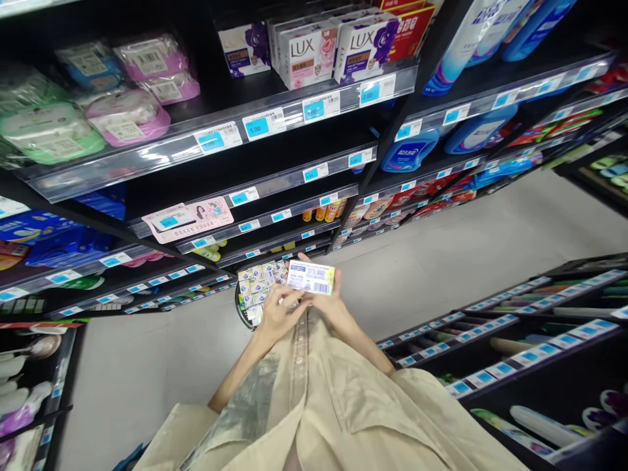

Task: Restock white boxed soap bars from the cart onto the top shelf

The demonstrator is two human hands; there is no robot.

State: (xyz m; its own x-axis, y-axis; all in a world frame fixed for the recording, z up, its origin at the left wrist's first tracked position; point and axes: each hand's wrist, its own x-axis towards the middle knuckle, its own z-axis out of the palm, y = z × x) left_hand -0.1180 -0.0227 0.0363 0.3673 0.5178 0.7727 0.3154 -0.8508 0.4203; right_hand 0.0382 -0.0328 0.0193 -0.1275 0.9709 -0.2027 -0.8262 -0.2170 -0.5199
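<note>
A white soap box [310,276] with a barcode, blue print and a yellow-green right end is held flat in front of my body. My right hand [330,299] grips it from beneath and along the right side, some fingers hidden behind it. At the lower left corner, my left hand [280,309] has its fingers bent and pressed against the box. Just past my left hand stands a round dark basket [239,307], filled with several similar white, green and purple boxes [258,282].
Ahead is a black shelf rack with price tags [263,125]. It carries LUX soap boxes [314,52], wrapped soap dishes [128,116] and blue detergent bottles [409,152]. Another shelf [520,356] stands at the right, one more [49,392] at the left. Grey floor [441,229] runs between them.
</note>
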